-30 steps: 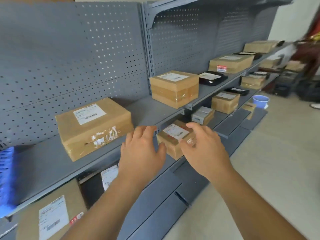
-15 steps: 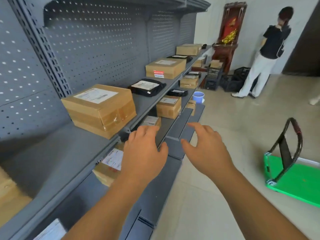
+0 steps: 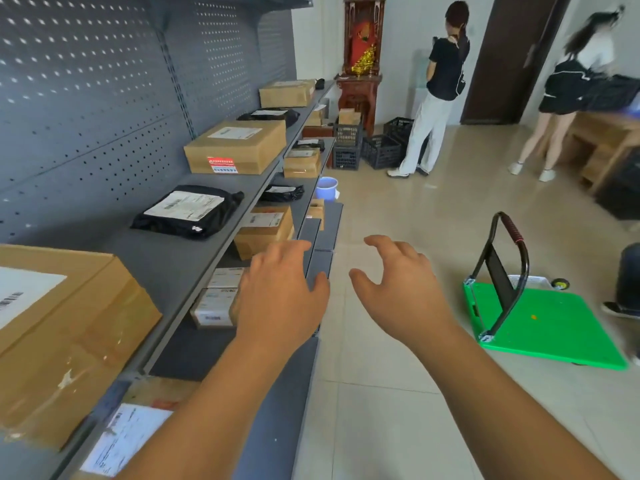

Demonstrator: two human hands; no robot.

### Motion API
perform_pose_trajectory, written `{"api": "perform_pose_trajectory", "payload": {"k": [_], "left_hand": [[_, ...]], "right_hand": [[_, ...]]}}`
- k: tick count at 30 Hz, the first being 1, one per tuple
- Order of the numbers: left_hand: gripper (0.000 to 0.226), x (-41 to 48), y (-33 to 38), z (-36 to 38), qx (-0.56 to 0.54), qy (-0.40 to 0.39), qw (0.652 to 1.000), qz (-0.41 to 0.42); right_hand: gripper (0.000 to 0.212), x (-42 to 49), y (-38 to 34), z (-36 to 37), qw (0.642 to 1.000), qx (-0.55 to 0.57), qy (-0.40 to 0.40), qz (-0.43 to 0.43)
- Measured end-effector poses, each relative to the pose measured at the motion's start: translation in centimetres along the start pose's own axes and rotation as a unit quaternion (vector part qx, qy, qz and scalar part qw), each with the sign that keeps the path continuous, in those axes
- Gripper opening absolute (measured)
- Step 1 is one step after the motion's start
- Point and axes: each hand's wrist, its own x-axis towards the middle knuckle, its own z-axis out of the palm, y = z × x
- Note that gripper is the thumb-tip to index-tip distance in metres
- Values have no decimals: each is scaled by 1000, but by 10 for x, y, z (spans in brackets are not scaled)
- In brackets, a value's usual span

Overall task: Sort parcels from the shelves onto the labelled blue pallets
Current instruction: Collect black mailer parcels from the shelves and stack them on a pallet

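Grey shelves [image 3: 180, 268] run along the left wall with parcels on them. A large cardboard box [image 3: 65, 327] sits nearest at lower left, a black poly mailer [image 3: 188, 211] lies behind it, and another brown box [image 3: 237, 147] stands further back. Smaller boxes [image 3: 216, 299] rest on the lower shelf. My left hand [image 3: 280, 292] hovers over the lower shelf's edge, fingers apart and holding nothing. My right hand [image 3: 398, 285] is out over the floor, fingers curled apart and holding nothing. No blue pallet is in view.
A green platform trolley [image 3: 550, 323] with a black handle stands on the tiled floor at right. Black crates [image 3: 381, 150] and a blue bucket [image 3: 327, 187] sit past the shelf end. Two people [image 3: 440, 88] stand at the back near a wooden table [image 3: 602, 133].
The view has swung right along the shelves, bringing the room, the people and the trolley into sight. Both hands stay raised in front, holding nothing, now further along the aisle.
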Motion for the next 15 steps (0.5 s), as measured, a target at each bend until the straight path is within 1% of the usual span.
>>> {"api": "perform_pose_trajectory", "payload": {"k": [5, 9, 12, 14, 15], "left_hand": [[42, 68, 18, 39, 19, 2, 1000, 6], [34, 130, 36, 63, 31, 6, 999, -20], [31, 172, 47, 76, 28, 25, 999, -36], [34, 194, 47, 84, 23, 43, 997, -54], [39, 203, 45, 87, 25, 49, 997, -63]], "right_hand": [[55, 73, 32, 7, 1000, 6, 3, 2], [53, 140, 53, 4, 1000, 14, -3, -20], [53, 190, 61, 2, 998, 35, -16, -45], [53, 219, 65, 8, 996, 50, -30, -69], [53, 231, 67, 12, 994, 57, -38, -81]]}}
